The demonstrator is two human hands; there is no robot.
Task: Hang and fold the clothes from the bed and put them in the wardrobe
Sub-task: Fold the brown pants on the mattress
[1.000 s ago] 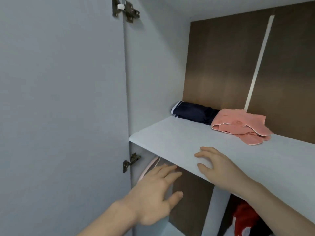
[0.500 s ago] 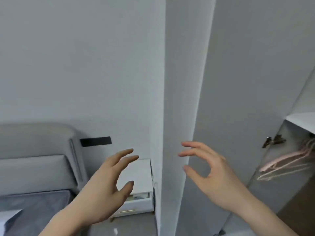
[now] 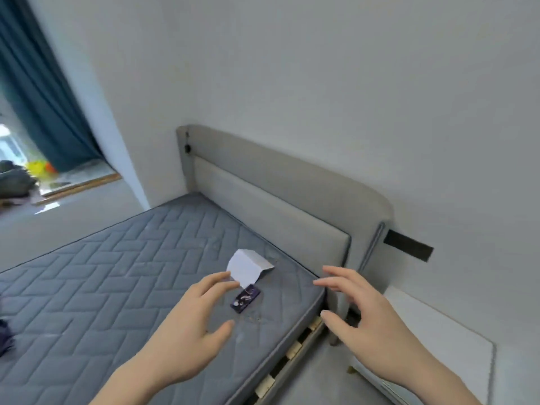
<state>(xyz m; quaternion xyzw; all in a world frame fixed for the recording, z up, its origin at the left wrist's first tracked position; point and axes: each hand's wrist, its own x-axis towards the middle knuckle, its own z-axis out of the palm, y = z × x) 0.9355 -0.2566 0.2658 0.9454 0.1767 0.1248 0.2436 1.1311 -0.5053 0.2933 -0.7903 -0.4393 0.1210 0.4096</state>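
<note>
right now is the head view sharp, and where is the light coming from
Head view: soft all over, with the fingertips of the left hand and right hand smeared; daylight comes from the window at far left, blown out beside the curtain; the wide lens bows the headboard and tilts the mattress.

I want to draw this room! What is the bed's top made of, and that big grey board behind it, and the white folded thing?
The mattress looks like grey quilted fabric: stitched zigzag lines cover it. The headboard seems padded and wrapped in matte grey cloth or faux leather; which one is unclear. The white folded thing looks like thin paper or card, with sharp creases.
</note>
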